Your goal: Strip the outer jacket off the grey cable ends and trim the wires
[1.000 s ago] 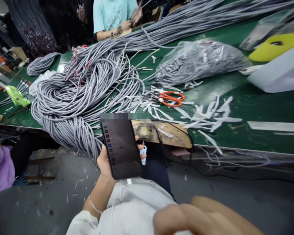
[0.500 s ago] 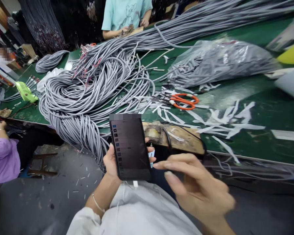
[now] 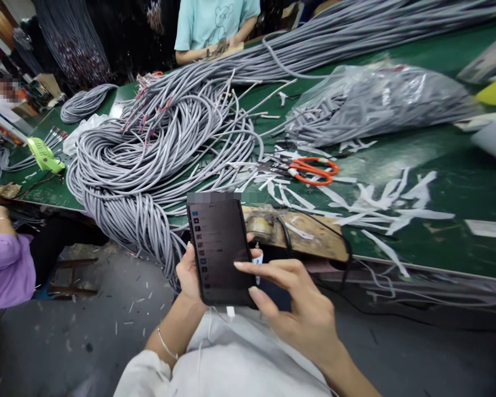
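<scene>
A dark smartphone with a list on its screen is held upright in my left hand, the fingers wrapped behind it and showing at its right edge. A white cable plug shows at its lower edge. Over the right side of the screen, my right hand has its index finger stretched out and its thumb apart, holding nothing. The index fingertip is at the screen; whether it touches the glass I cannot tell.
Coiled grey cables spread over the green table. Orange-handled scissors lie among white strips, near a clear bag of cables and a wooden board. A person in light blue works opposite; another in purple sits left.
My right hand has moved left, bringing its index finger from beside the phone to over the screen. The phone stays in my left hand, and the list on it has shifted.
</scene>
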Motion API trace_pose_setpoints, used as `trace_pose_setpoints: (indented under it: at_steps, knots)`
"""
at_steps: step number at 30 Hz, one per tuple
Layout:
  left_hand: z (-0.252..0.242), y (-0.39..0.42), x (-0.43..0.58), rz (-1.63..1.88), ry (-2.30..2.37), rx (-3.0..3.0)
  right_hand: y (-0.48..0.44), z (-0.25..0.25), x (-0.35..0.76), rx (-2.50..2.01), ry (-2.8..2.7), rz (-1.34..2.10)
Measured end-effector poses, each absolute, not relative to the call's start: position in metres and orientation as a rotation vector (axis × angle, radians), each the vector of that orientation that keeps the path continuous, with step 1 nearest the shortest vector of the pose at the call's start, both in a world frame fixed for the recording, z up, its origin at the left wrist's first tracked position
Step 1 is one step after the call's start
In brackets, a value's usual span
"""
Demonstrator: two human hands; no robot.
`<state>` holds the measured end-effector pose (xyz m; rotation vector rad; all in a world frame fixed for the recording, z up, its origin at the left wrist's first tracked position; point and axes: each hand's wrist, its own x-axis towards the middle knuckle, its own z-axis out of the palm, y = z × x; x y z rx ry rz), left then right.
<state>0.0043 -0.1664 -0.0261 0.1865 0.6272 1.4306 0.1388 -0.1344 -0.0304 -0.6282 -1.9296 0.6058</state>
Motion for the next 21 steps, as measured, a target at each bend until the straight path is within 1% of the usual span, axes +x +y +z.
trace_pose_setpoints:
  at_steps: [9,21]
  knots:
    - [-0.0229,-0.1637,0.0047,1.421,0.759,0.125,-0.1319,-0.0338,0.1377,-0.637,-1.901,0.601]
    - [-0.0254,-0.1661,0.0005,1.297,0.544,0.178,-0.1404,-0.0357,0.141,-0.417,-1.905,0.628]
